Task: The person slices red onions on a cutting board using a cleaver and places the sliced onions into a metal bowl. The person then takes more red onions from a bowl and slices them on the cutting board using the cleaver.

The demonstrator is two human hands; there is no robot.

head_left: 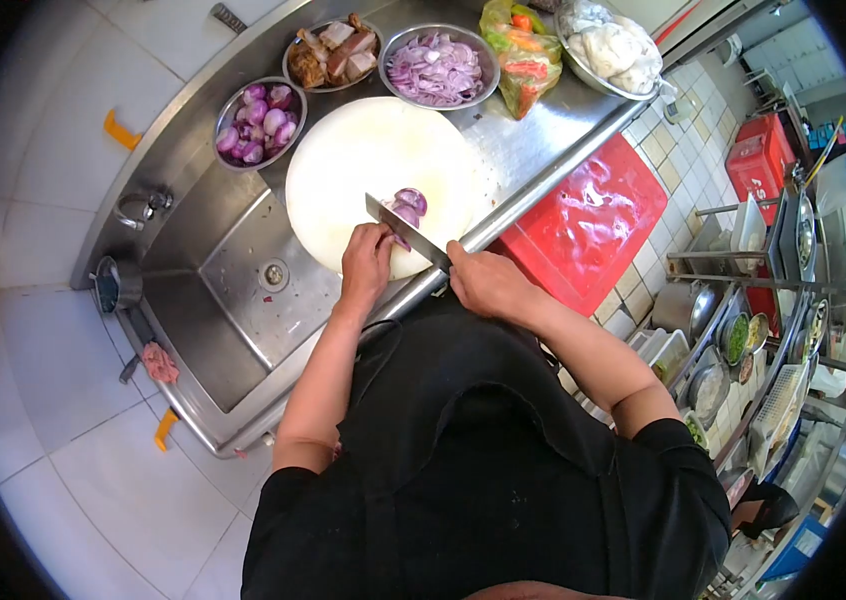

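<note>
A round white cutting board lies on the steel counter beside the sink. On its lower right part are purple onion pieces. My right hand is wrapped round the handle of a knife, whose wide blade lies across the board next to the onion. My left hand is at the board's near edge, with bent fingers against the onion by the blade; what they hold is partly hidden behind the knife.
Bowls of peeled onions, meat and sliced onion stand behind the board. Right of them are a vegetable bag and a bowl. The sink is left, a red lid right.
</note>
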